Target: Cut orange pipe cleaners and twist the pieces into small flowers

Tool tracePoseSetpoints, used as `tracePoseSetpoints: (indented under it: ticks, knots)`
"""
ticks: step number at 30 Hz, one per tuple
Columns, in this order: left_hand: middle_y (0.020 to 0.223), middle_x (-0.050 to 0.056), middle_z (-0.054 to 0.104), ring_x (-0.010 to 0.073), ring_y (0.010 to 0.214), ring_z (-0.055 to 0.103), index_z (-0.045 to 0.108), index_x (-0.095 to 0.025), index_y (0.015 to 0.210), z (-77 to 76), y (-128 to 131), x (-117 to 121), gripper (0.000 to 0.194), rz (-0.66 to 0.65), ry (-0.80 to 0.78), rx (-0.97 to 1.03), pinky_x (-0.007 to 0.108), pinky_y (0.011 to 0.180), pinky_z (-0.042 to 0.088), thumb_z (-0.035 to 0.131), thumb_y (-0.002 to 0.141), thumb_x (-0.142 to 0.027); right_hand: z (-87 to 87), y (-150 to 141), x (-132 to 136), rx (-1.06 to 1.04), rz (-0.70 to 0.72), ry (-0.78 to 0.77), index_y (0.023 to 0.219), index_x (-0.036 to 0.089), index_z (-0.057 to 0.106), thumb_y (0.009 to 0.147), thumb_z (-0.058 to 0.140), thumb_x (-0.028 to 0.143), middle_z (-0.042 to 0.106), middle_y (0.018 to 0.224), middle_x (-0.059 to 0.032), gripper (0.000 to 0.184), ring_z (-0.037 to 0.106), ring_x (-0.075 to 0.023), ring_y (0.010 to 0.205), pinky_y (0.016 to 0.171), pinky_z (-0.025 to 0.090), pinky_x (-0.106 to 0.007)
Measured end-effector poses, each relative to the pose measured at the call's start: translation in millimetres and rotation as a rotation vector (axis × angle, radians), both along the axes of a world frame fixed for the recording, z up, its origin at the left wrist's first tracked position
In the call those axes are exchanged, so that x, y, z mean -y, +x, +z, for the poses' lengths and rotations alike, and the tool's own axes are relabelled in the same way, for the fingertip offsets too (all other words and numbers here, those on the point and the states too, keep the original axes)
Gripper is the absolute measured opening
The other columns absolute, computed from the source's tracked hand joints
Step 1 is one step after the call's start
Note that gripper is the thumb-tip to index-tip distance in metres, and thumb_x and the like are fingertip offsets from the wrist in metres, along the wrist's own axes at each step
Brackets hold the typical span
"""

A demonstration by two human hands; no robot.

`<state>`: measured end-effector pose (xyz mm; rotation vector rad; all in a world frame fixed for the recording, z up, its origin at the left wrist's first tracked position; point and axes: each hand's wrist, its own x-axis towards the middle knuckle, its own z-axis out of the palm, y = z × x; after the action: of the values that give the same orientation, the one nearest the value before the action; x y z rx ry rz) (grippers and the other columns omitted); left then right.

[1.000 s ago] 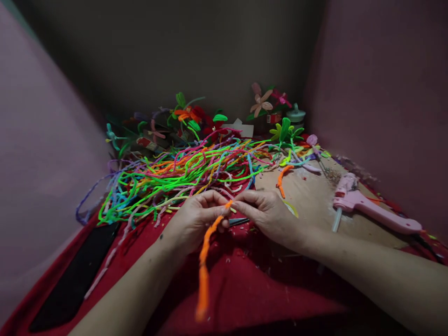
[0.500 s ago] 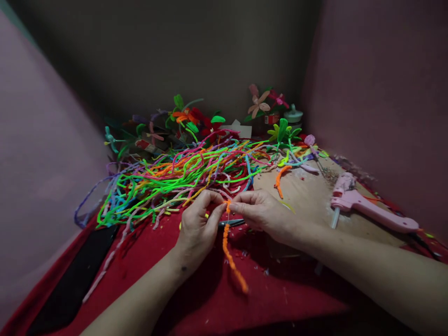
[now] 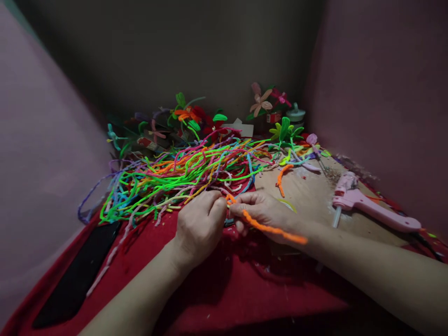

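An orange pipe cleaner [image 3: 275, 229] is held between my two hands at the middle of the view. My left hand [image 3: 202, 226] is closed, its fingers curled at the pipe cleaner's bent end. Thumb and finger of my right hand [image 3: 261, 214] pinch it just beside a small orange loop. Its long free end stretches to the right across my right hand and wrist. A dark metal tool, partly hidden, lies on the red cloth [image 3: 210, 303] below my hands.
A heap of colourful pipe cleaners [image 3: 175, 172] lies behind my hands. To the right, a pink glue gun [image 3: 374, 207] rests on a cardboard sheet [image 3: 304, 191] near a short orange piece [image 3: 281, 179]. A black flat object [image 3: 77, 275] lies left. Pipe-cleaner flowers [image 3: 261, 102] stand at the back.
The pipe cleaner's free end has swung from hanging down to pointing right over my right hand. My left hand has turned with its knuckles up, and a small loop now shows.
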<state>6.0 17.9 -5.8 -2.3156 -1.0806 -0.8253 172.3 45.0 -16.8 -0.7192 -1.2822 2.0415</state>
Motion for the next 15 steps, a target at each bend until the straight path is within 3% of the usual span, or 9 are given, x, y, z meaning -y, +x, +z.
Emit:
tracePoseSetpoints:
  ticks: [4,9,11,15]
  knots:
    - [0.071,0.0,0.054,0.0117,0.064,0.053,0.05,-0.019,0.079,2.2,-1,1,0.012,-0.044,-0.123,0.228,0.022,0.059,0.043,0.048,0.08,-0.008,-5.0,0,4,-0.248,0.188,-0.154,0.069,0.012,0.057,0.071,0.071,0.035,0.055,0.045,0.0038,0.027,0.048,-0.0073,0.038,0.042,0.039,-0.02]
    - [0.075,0.001,0.056,0.0136,0.068,0.055,0.052,-0.02,0.081,5.6,-13,-4,0.015,0.083,0.056,0.123,0.025,0.06,0.044,0.049,0.077,-0.006,-4.9,3,12,-0.53,0.563,-0.362,0.076,0.011,0.059,0.079,0.064,0.033,0.049,0.04,0.006,0.023,0.043,-0.0068,0.033,0.039,0.044,-0.02]
    - [0.084,0.004,0.059,0.0165,0.079,0.058,0.053,-0.02,0.085,11.3,-17,-5,0.014,0.104,0.112,0.081,0.029,0.067,0.048,0.051,0.079,-0.008,-2.4,6,11,-0.588,0.665,-0.351,0.076,0.011,0.059,0.08,0.062,0.031,0.048,0.039,0.0061,0.021,0.041,-0.0069,0.032,0.039,0.044,-0.02]
    - [0.101,0.006,0.064,0.0196,0.102,0.059,0.049,-0.022,0.092,32.9,-25,4,0.023,-0.085,0.095,0.179,0.044,0.091,0.046,0.047,0.081,-0.002,2.1,12,7,-0.624,0.742,-0.259,0.075,0.011,0.061,0.082,0.056,0.027,0.04,0.035,0.0072,0.018,0.032,-0.0061,0.029,0.034,0.037,-0.018]
